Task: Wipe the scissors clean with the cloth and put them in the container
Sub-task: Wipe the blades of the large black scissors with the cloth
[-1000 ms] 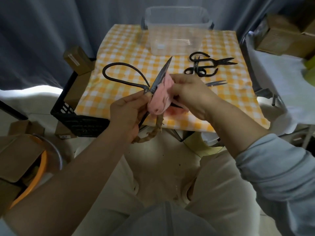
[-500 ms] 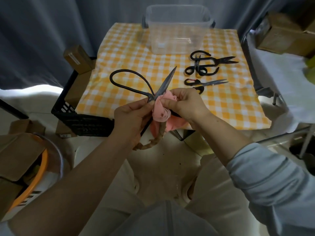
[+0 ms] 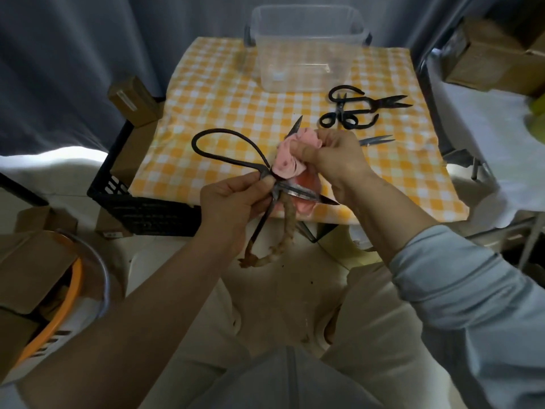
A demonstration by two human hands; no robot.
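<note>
1. The scissors (image 3: 306, 194) are held in the air over the near edge of the table (image 3: 224, 101), at its 6 o'clock. They are spread wide open: from the pivot, one blade points to 1 o'clock and the other to 4 o'clock
2. One handle, a bare black loop, reaches to 10 o'clock over the checked table. The other handle, wrapped in brownish binding, hangs to 7 o'clock below the table edge
3. The left hand (image 3: 230, 199) pinches the scissors at the pivot with its fingers (image 3: 265, 181) curled and the thumb on top. Both blades run out to the right of that grip
4. The right hand (image 3: 333, 160) grips the bunched pink cloth (image 3: 284, 160), its fingers (image 3: 303, 149) curled round it. The cloth is wrapped about the 1 o'clock blade, and only the tip of that blade shows past it
5. A fold of the cloth hangs behind the 4 o'clock blade, whose point ends just under the right wrist
6. The clear container (image 3: 306, 54) stands at the table's 12 o'clock, top open, well apart from the scissors
7. Spare scissors (image 3: 354, 110), two black pairs overlapping, lie at the table's 2 o'clock, to the right of the line from the hands to the container
8. Small scissors (image 3: 376, 140) lie just behind the right hand, mostly hidden, with the blades pointing to 3 o'clock
9. A black crate (image 3: 141, 208) sits against the table at 8 o'clock, with a cardboard box (image 3: 132, 101) at 10 o'clock
</note>
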